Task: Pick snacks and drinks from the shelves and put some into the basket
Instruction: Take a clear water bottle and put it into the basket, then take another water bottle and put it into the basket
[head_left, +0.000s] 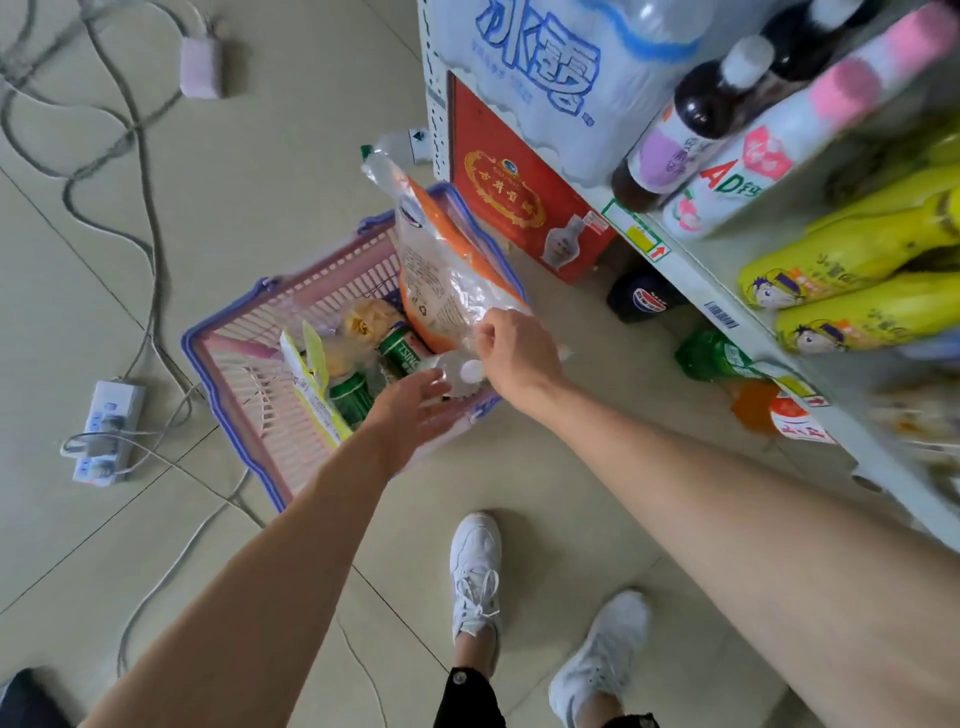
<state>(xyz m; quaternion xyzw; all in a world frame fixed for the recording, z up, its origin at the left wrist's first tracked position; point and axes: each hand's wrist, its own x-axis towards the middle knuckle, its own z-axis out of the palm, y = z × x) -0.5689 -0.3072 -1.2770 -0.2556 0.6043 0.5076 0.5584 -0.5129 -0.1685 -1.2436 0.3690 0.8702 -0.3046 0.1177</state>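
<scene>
Your right hand (511, 348): fingers pinched on snack bag (447, 270) edge, over basket (223, 364) | Your left hand (415, 410): fingers spread apart, empty, above green cans (400, 353)

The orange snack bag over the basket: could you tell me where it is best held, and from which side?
Grip the orange snack bag at its crimped near end, from above on the shelf side, where the right hand pinches it. The bag stands on end above the pink basket, so that flat seam is the free edge; the open left hand could support it underneath.
</scene>
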